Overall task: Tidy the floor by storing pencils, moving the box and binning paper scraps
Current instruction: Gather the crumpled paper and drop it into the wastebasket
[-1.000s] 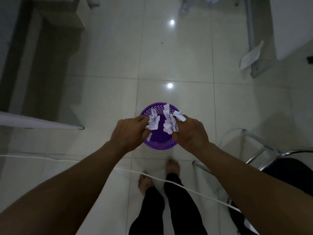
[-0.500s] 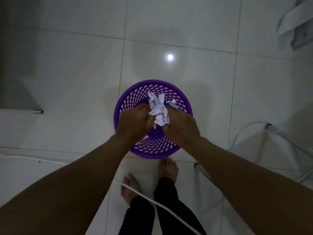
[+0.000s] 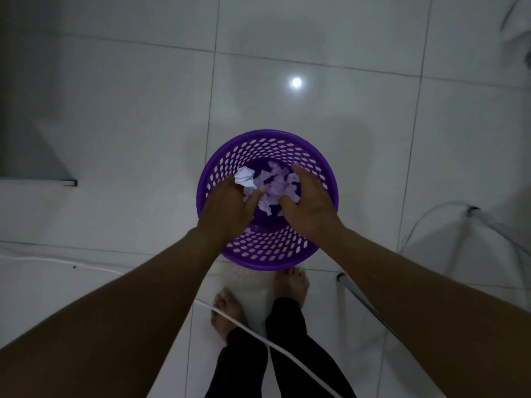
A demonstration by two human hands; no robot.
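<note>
Standing on glossy white tiles [image 3: 143,110], purple basket [image 3: 267,261], dim, perhaps unlit room

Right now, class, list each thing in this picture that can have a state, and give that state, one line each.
Purple basket: upright on the floor, scraps inside.
Paper scraps: loose, inside the basket.
Crumpled white paper: at the left hand's fingertips, over the basket.
Left hand: fingers loosely spread, over the basket.
Right hand: open, empty.
White cable: slack, across the floor.
</note>
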